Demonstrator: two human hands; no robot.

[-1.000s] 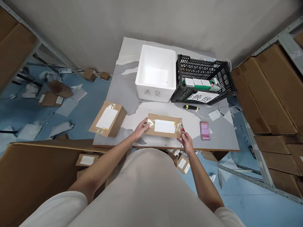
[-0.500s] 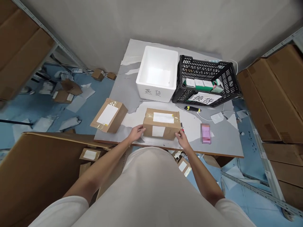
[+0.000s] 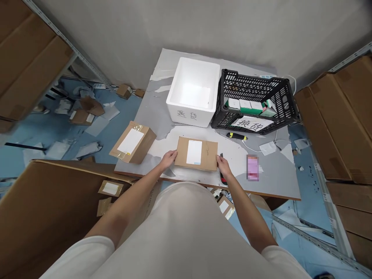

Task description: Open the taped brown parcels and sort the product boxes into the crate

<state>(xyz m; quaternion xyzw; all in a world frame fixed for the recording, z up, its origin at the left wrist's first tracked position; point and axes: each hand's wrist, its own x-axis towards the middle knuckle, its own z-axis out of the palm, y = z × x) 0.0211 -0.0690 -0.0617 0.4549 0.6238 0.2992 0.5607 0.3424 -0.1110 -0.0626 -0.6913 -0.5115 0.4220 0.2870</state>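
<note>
Between my hands is a brown cardboard box point(image 3: 208, 153), its broad face up with a white label on it. My left hand point(image 3: 169, 159) grips the box's left edge, and my right hand point(image 3: 223, 166) grips its right edge. Partly behind my right hand lies a utility knife point(image 3: 223, 179) with a red part. Another taped carton point(image 3: 145, 144) with a white label stands to the left of my left hand. Farther right on the table is a pink item point(image 3: 252, 168), blurred by pixelation.
A white foam box point(image 3: 190, 116) and a black plastic crate point(image 3: 229, 122) with small green-white boxes stand at the table's back. A black-yellow cutter point(image 3: 236, 136) lies before the crate. At lower left is a large open carton point(image 3: 58, 209); shelves with cartons flank both sides.
The box between my hands has been turned over: its taped top with a label faced up before, and a plain side with an upright label faces up now. More of the red knife shows.
</note>
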